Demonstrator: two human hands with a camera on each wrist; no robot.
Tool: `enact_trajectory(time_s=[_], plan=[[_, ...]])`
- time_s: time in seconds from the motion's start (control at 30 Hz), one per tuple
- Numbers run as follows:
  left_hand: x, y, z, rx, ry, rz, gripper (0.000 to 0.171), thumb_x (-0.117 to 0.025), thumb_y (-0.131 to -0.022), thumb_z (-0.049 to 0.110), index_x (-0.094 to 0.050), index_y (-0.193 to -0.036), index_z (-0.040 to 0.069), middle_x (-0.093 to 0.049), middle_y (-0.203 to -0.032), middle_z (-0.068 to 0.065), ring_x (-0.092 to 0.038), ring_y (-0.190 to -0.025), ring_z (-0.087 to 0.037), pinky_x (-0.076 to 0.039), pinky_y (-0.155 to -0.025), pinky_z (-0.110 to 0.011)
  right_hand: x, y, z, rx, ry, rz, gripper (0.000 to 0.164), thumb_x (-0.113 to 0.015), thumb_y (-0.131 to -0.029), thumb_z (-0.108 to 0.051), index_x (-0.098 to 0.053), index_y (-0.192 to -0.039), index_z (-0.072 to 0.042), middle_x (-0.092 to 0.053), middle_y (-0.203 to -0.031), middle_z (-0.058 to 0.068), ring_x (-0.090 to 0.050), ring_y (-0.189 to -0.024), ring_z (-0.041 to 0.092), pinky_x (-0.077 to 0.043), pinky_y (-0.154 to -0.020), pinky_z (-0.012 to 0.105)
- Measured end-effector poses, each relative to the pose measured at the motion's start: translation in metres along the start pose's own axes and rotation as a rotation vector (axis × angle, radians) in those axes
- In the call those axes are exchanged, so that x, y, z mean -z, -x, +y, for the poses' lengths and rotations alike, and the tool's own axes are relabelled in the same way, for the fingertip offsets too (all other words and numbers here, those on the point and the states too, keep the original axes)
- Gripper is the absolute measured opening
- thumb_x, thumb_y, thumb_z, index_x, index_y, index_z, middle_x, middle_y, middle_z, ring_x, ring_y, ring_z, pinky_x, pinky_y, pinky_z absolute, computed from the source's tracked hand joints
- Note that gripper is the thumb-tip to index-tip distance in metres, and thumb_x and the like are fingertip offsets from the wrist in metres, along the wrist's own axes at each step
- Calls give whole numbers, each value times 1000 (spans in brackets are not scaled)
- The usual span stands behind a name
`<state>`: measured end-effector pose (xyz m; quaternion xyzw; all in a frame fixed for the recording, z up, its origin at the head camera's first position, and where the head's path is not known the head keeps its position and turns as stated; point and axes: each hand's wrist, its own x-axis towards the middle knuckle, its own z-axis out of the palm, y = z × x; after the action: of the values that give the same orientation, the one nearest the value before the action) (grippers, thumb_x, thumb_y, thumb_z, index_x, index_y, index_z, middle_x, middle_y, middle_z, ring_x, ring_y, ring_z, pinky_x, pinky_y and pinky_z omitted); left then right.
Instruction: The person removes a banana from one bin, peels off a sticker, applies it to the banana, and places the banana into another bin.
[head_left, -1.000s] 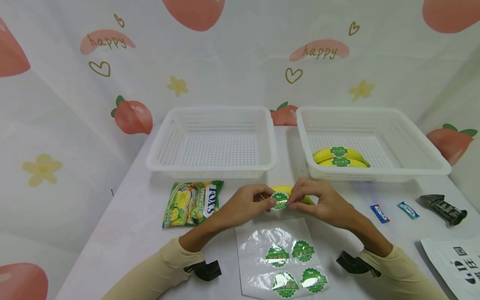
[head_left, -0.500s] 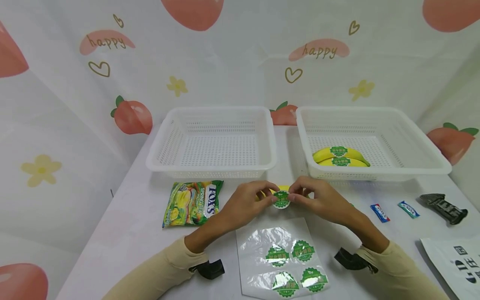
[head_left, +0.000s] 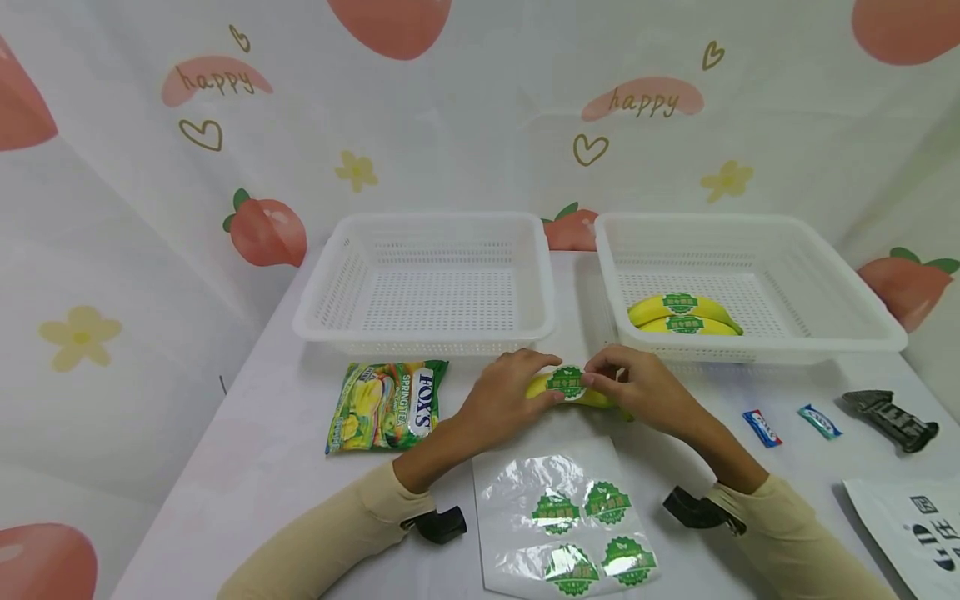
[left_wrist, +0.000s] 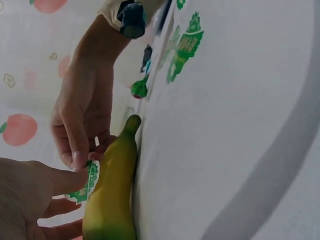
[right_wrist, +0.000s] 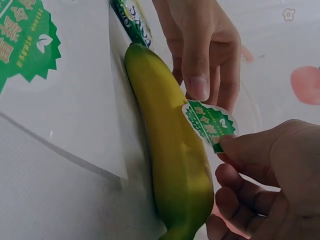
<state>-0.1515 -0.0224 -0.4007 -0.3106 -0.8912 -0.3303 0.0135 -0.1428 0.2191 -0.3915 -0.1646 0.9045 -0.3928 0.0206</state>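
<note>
A yellow banana (head_left: 596, 400) with greenish ends lies across the table between my hands. A round green-and-white sticker (head_left: 566, 381) sits against its upper side, with part of it standing off the peel in the right wrist view (right_wrist: 212, 125). My right hand (head_left: 637, 385) pinches the sticker's right edge between thumb and forefinger. My left hand (head_left: 508, 390) spans the banana's left part, fingers on the far side and thumb on the near side. Its thumb tip is right at the sticker's left edge. Below lies a sheet (head_left: 517, 500) bearing several more green stickers.
Two white baskets stand behind: the left one (head_left: 423, 336) is bare, the right one (head_left: 825, 342) holds two stickered bananas (head_left: 693, 310). A FOX'S candy bag (head_left: 386, 407) lies left. Right are two small candies (head_left: 762, 428), a dark wrapped snack (head_left: 891, 421) and a white packet (head_left: 911, 525).
The sticker, earlier held up between both hands before the banana, is now against its upper side. My left hand has gone from the sticker's edge to around the banana.
</note>
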Motion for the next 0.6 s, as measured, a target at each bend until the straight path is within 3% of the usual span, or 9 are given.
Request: enact_trajectory(time_s=[0.23, 0.43, 0.6], plan=[[-5, -2, -3, 17, -40, -12, 46, -75, -100, 34, -67, -141, 14, -71, -135, -5, -66, -120, -25, -52, -97, -45, -5, -1, 4, -2, 4, 7, 7, -76, -99, -19, -77, -99, -11, -67, -93, -2, -59, -85, 18, -50, -74, 27], [-6, -3, -6, 36, -15, -25, 44, -75, -101, 32, -67, -140, 13, -72, -133, -3, -67, -117, -20, -53, -93, -42, -8, -2, 6, 17, 5, 30, 7, -78, -97, -16, -74, -98, -11, -65, -89, -2, -58, -82, 16, -49, -71, 26], [-7, -3, -6, 49, 18, -30, 43, -76, -100, 31, -62, -136, 13, -73, -132, -5, -68, -122, -22, -54, -98, -44, -8, -1, 4, 104, -8, 63, 13, -81, -94, -10, -70, -99, -14, -66, -98, -1, -59, -92, 16, -50, -76, 28]])
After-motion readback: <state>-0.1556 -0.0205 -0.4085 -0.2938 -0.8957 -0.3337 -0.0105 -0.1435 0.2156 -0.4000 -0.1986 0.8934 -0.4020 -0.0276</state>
